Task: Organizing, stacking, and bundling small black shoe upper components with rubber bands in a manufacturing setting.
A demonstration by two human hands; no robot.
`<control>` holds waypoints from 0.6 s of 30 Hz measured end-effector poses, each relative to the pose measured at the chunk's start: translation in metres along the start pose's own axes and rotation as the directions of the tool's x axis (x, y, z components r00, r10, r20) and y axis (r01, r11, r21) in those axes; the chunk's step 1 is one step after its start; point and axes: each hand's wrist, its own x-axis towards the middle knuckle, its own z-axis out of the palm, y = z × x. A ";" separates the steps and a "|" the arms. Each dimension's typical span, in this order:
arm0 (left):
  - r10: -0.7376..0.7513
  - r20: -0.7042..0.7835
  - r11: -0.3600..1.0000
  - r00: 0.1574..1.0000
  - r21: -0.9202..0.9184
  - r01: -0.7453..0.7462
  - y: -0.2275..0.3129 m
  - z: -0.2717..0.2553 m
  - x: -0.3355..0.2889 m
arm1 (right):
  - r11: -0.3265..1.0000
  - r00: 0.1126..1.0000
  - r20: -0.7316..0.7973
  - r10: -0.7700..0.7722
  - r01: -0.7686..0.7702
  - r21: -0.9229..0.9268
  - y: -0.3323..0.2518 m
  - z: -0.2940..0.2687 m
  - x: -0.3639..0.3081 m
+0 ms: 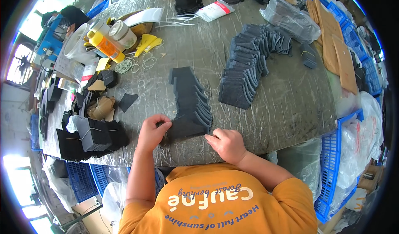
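Hands at a fanned row of flat black fabric pieces (189,105) near the front edge of the grey bench (286,105).

The left hand (152,132) pinches the nearest piece's corner in curled fingers; the right hand (227,144), loosely curled, rests fingertips on the bench beside it. Farther right lies a longer overlapped row of dark pieces (247,67). Far left, an orange plastic bottle (106,46) lies by two white lidded jars (122,33); their contents cannot be seen.

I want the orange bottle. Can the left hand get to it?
Probably yes, with a long stretch: the left hand rests near the table edge, the orange bottle lies far back, and only low clutter lies between.
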 end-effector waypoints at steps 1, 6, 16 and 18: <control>0.013 0.022 0.998 1.000 0.057 -0.014 0.002 0.003 0.004 | 1.000 1.000 -0.001 0.016 -0.016 -0.019 0.000 0.001 -0.002; -0.038 0.091 0.993 0.995 0.119 0.028 0.008 0.012 0.017 | 0.998 0.999 -0.006 0.049 -0.050 -0.045 0.002 0.002 -0.004; 0.001 0.075 0.990 0.997 0.144 -0.012 0.003 0.017 0.024 | 0.998 0.998 -0.003 0.058 -0.058 -0.021 0.002 0.000 -0.003; -0.006 0.077 0.989 0.997 0.148 -0.005 0.004 0.017 0.024 | 0.998 0.998 -0.008 0.060 -0.060 -0.014 0.001 -0.001 -0.002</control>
